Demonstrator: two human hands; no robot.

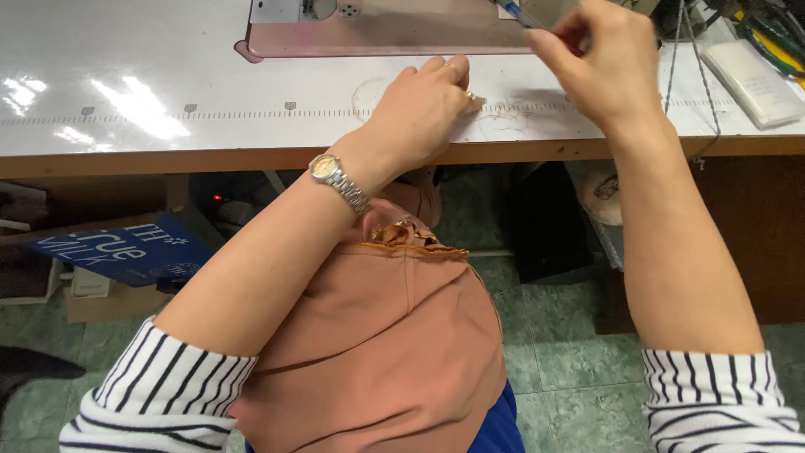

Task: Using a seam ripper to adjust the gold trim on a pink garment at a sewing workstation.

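The left hand (423,105) lay with its fingers curled down on the white table (168,92), close to the table's front edge, and the fingertips pressed on something small and pale that was too hidden to tell. One silver watch (335,178) sat on that wrist. The right hand (608,63) was up near the back of the table, and its fingers pinched one blue pen (513,10) by its end. The pen poked out over the pink base of the sewing machine (377,38), just beside it. The two hands were near each other but not touching, with bare table between them. To the left, the table was wide and shiny with lots of open room. A row of small marks ran along it like a ruler. To the right, one flat white box (755,82) lay near some cables. One piece of orange-brown cloth (394,335) hung over the person's lap below the wooden edge. Both sleeves had black and white stripes.
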